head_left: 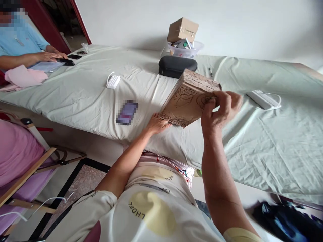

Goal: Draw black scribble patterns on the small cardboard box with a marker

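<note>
A brown cardboard box [186, 97], scribbled with dark looping lines, is tilted above the cloth-covered table. My right hand [219, 109] pinches its right side between thumb and bent fingers. At the lower left corner of the box is my left hand [158, 124], holding that edge low by the table; some of its fingers are partly hidden by the cardboard. Just behind the box lies a black zip case [178, 66]. A blurred-out phone [127, 112] rests on the cloth left of my left hand.
White corded blocks lie at left [113, 81] and right [263, 99]. At the wall, a plastic basin [185, 52] carries a smaller carton [183, 29]. Another person [22, 43] in blue handles a black object at the table's left end. A folding chair [27, 161] stands lower left.
</note>
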A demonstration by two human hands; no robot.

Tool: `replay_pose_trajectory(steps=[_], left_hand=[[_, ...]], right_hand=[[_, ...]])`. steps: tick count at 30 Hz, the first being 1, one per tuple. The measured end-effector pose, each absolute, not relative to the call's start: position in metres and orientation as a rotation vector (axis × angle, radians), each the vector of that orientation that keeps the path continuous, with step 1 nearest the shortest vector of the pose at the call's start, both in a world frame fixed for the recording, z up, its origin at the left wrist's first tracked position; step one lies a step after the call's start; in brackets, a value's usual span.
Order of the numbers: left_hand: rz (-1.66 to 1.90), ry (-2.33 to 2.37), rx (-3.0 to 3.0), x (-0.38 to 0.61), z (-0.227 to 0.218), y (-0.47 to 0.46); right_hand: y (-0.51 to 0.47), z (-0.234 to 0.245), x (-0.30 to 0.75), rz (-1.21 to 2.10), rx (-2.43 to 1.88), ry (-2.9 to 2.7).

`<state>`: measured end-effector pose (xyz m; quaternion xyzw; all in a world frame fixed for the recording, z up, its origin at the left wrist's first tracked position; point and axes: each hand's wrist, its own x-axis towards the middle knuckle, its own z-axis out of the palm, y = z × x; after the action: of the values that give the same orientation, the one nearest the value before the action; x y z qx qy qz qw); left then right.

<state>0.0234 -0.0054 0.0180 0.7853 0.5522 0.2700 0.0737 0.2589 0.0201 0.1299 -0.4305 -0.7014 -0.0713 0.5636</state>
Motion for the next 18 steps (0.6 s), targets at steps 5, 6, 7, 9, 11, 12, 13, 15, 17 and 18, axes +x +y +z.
replay_pose_trajectory(steps=[5, 6, 7, 9, 11, 12, 13, 15, 17, 18], left_hand=[[0.677, 1.706, 2.421, 0.024, 0.024, -0.012], [0.669, 1.727, 2.427, 0.025, 0.025, -0.013], [0.677, 1.745, 2.428, 0.026, 0.026, -0.014], [0.726, 1.752, 2.419, 0.029, 0.028, -0.015], [0.790, 1.748, 2.365, 0.030, 0.030, -0.014], [0.829, 1.759, 2.310, 0.029, 0.030, -0.013], [0.864, 1.780, 2.248, 0.028, 0.030, -0.012], [0.989, 1.886, 2.054, 0.023, 0.030, -0.009], [1.231, 2.024, 1.790, 0.017, 0.030, -0.007], [1.372, 2.063, 1.669, 0.014, 0.030, -0.006]], right_hand=[[0.021, 0.140, 0.239, -0.337, -0.986, -1.600], [0.020, 0.138, 0.239, -0.325, -0.993, -1.592], [0.018, 0.136, 0.241, -0.316, -1.001, -1.572], [0.016, 0.130, 0.248, -0.297, -1.010, -1.508], [0.016, 0.121, 0.259, -0.274, -1.011, -1.441], [0.017, 0.115, 0.265, -0.257, -1.028, -1.422], [0.018, 0.107, 0.270, -0.227, -1.062, -1.418], [0.024, 0.090, 0.277, -0.139, -1.155, -1.428], [0.029, 0.071, 0.278, -0.008, -1.207, -1.505], [0.031, 0.062, 0.276, 0.094, -1.219, -1.561]])
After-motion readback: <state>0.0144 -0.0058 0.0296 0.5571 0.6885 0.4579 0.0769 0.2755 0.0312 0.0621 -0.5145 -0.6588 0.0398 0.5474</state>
